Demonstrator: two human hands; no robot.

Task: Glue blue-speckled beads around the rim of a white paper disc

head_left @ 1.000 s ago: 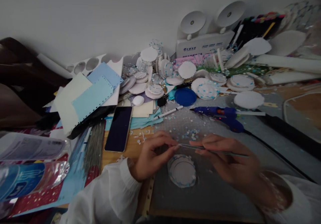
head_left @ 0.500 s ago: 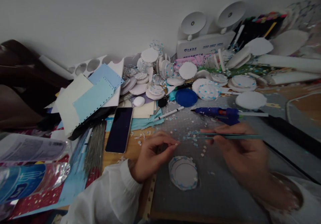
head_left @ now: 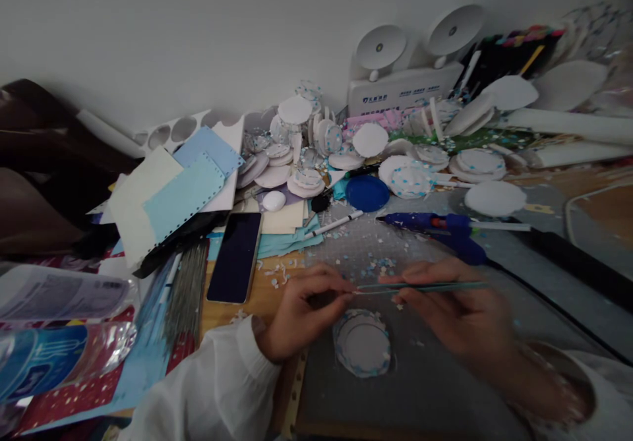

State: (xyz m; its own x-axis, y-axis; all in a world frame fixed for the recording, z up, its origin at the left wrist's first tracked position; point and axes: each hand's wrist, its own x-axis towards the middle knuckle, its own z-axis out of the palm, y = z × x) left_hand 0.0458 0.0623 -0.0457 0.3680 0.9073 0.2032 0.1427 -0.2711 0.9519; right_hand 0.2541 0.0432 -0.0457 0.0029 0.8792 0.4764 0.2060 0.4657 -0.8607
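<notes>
- The right hand (head_left: 457,309) pinches a thin green stick (head_left: 420,287) between thumb and fingers, holding it level with its tip pointing toward the left hand.
- The left hand (head_left: 304,309) has thumb and forefinger pressed together right at the tip of the stick; whatever it holds there is too small to make out.
- Just below and between the two hands lies a white round disc (head_left: 362,343) with blue and white flecks around its edge, flat on a grey mat (head_left: 435,388).
- Just beyond the hands, small paper bits (head_left: 370,263) are scattered on the mat.
- Farther out from the right hand rests a blue glue gun (head_left: 440,227), lying on its side.
- Beyond the left hand lies a white pen (head_left: 332,224), and farther still a blue lid (head_left: 366,192).
- To the outer side of the left hand a dark phone (head_left: 235,255) lies face up, near a pile of paper sheets (head_left: 168,194).
- Well beyond both hands, against the wall, sits a heap of white discs (head_left: 316,151) and a white lamp (head_left: 403,85) with two round heads.
</notes>
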